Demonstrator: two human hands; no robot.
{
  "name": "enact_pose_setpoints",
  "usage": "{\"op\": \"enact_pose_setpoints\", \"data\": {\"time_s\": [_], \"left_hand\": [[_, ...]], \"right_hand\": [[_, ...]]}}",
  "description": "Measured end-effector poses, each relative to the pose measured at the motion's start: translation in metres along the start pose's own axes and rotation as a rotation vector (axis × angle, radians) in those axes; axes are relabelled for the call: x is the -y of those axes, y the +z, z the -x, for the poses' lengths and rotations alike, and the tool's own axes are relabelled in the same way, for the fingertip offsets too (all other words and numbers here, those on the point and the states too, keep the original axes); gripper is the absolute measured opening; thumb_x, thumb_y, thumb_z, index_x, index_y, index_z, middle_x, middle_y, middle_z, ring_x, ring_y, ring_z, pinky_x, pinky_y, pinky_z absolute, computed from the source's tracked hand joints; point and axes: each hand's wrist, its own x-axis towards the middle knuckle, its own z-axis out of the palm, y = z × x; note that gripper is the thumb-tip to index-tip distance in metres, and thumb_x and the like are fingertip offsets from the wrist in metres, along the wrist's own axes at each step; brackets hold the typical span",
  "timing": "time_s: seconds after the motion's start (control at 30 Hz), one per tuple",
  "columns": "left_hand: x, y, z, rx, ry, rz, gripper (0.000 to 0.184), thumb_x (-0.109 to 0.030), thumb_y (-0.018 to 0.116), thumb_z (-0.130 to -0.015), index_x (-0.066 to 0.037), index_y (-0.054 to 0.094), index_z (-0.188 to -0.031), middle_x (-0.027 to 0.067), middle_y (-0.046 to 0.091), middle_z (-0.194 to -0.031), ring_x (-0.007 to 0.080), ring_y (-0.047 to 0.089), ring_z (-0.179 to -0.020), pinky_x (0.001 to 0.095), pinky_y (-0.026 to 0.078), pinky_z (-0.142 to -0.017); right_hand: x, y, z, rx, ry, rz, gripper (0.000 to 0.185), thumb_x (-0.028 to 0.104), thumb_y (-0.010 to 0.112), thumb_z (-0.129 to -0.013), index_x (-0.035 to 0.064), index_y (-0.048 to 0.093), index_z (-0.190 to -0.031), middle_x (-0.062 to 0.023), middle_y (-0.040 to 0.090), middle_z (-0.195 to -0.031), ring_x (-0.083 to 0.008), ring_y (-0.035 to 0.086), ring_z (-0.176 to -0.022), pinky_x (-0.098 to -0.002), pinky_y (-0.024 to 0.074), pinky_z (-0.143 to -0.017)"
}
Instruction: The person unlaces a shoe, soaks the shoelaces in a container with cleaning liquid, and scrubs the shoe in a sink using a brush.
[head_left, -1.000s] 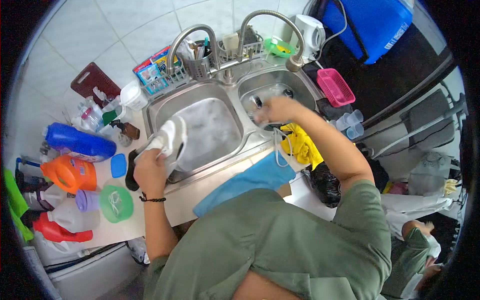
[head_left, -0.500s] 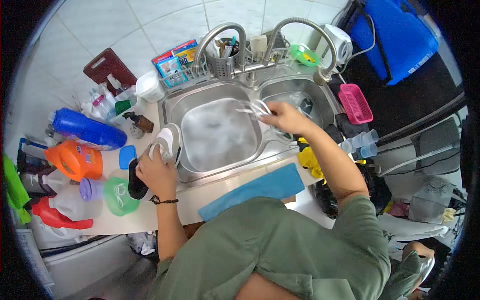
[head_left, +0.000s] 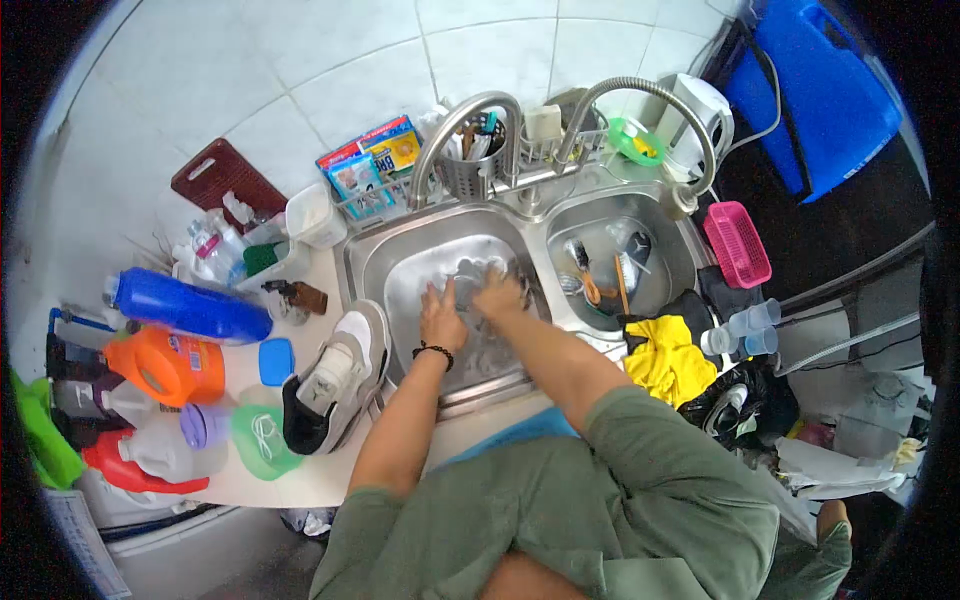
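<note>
Both hands reach down into the soapy water of the left sink basin (head_left: 385, 265). My left hand (head_left: 441, 317) is at the water with its fingers stretched out and nothing visible in it. Close beside it, my right hand (head_left: 500, 293) dips in; its fingers are hidden in the water and blurred. A white, grey and black sneaker (head_left: 335, 380) without laces stands on the counter, left of the basin and near my left forearm. White shoelaces (head_left: 263, 432) lie in a green bowl (head_left: 276, 458).
Brushes (head_left: 584, 270) lie in the right basin. A yellow cloth (head_left: 668, 362), plastic cups (head_left: 755, 318) and a pink basket (head_left: 738, 244) are at the right. A blue bottle (head_left: 190, 303) and an orange jug (head_left: 168, 366) stand left. A faucet (head_left: 490, 100) arches over the left basin.
My left hand has let go of the sneaker and moved right into the basin. My right hand, which held white laces above the sink, has gone down into the water; those laces are out of sight.
</note>
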Motion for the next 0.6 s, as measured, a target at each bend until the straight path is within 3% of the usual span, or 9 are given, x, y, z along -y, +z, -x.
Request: {"op": "enact_pose_setpoints", "data": {"time_s": [0.03,0.1,0.13,0.2,0.27,0.33,0.43,0.5,0.6], "left_hand": [[-0.001,0.004,-0.006,0.031,0.012,0.025,0.069,-0.029,0.066,-0.084,-0.007,0.040,-0.144,0.0279,0.031,-0.150,0.0431,0.036,-0.136,0.0471,0.035,-0.110],[0.007,0.004,-0.024,0.457,-0.132,0.114,0.072,-0.040,0.064,-0.085,-0.008,0.039,-0.145,0.0257,0.034,-0.150,0.0410,0.035,-0.138,0.0481,0.034,-0.111],[0.011,0.001,-0.031,0.668,-0.208,0.157,0.075,-0.046,0.063,-0.086,-0.008,0.038,-0.145,0.0246,0.036,-0.149,0.0399,0.035,-0.138,0.0486,0.033,-0.111],[0.051,0.056,-0.048,0.523,-0.352,0.241,0.075,-0.054,0.059,-0.086,-0.010,0.041,-0.144,0.0209,0.042,-0.147,0.0378,0.040,-0.136,0.0480,0.034,-0.111],[0.051,0.067,-0.050,0.415,-0.542,0.758,0.071,-0.060,0.055,-0.087,-0.012,0.047,-0.139,0.0174,0.049,-0.141,0.0363,0.047,-0.128,0.0473,0.037,-0.107],[0.031,0.067,-0.046,0.282,-0.737,1.721,0.064,-0.063,0.051,-0.089,-0.014,0.055,-0.130,0.0141,0.058,-0.132,0.0353,0.056,-0.117,0.0465,0.043,-0.101],[0.040,0.049,-0.051,0.308,-0.641,2.203,0.060,-0.068,0.048,-0.089,-0.015,0.060,-0.114,0.0062,0.063,-0.118,0.0289,0.061,-0.099,0.0436,0.051,-0.088],[0.053,0.072,-0.050,0.101,-0.498,2.180,0.062,-0.071,0.047,-0.088,-0.014,0.061,-0.108,0.0047,0.064,-0.109,0.0261,0.061,-0.093,0.0413,0.052,-0.082],[0.033,0.064,-0.057,0.188,-0.494,2.088,0.055,-0.065,0.047,-0.092,-0.014,0.060,-0.105,0.0039,0.064,-0.098,0.0239,0.062,-0.086,0.0413,0.052,-0.075]], "right_hand": [[-0.002,0.001,-0.004,0.431,-0.233,0.096,0.050,0.038,0.063,-0.080,0.0116,0.066,-0.122,-0.0261,0.065,-0.116,-0.0373,0.059,-0.116,-0.0455,0.0448,-0.101],[-0.010,0.002,-0.010,0.837,-0.337,-0.027,0.049,0.037,0.064,-0.080,0.0082,0.067,-0.119,-0.0256,0.065,-0.117,-0.0363,0.061,-0.114,-0.0435,0.0474,-0.097],[-0.020,0.009,-0.011,0.802,-0.207,-0.242,0.048,0.037,0.065,-0.079,0.0065,0.068,-0.116,-0.0249,0.066,-0.115,-0.0361,0.063,-0.111,-0.0427,0.0488,-0.095],[-0.018,0.009,-0.016,0.660,0.140,-0.516,0.047,0.037,0.065,-0.080,0.0035,0.069,-0.112,-0.0238,0.068,-0.111,-0.0359,0.065,-0.106,-0.0424,0.0505,-0.090],[0.011,-0.021,-0.018,0.443,0.582,-0.623,0.047,0.039,0.065,-0.082,0.0010,0.069,-0.109,-0.0231,0.069,-0.106,-0.0356,0.067,-0.100,-0.0432,0.0513,-0.087],[0.020,0.023,-0.007,0.580,0.461,-0.831,0.049,0.043,0.066,-0.082,0.0054,0.067,-0.114,-0.0229,0.069,-0.105,-0.0367,0.067,-0.099,-0.0461,0.0510,-0.086],[0.050,0.016,0.004,0.717,0.149,-0.863,0.049,0.043,0.065,-0.084,0.0069,0.064,-0.117,-0.0228,0.070,-0.101,-0.0374,0.067,-0.098,-0.0477,0.0507,-0.086],[0.070,-0.023,0.004,0.707,-0.120,-0.696,0.048,0.041,0.064,-0.085,0.0062,0.062,-0.118,-0.0228,0.070,-0.099,-0.0376,0.067,-0.097,-0.0479,0.0504,-0.086],[0.069,-0.048,-0.015,0.620,-0.194,-0.553,0.045,0.038,0.061,-0.088,0.0053,0.060,-0.119,-0.0229,0.070,-0.095,-0.0379,0.067,-0.096,-0.0481,0.0500,-0.086]]}}
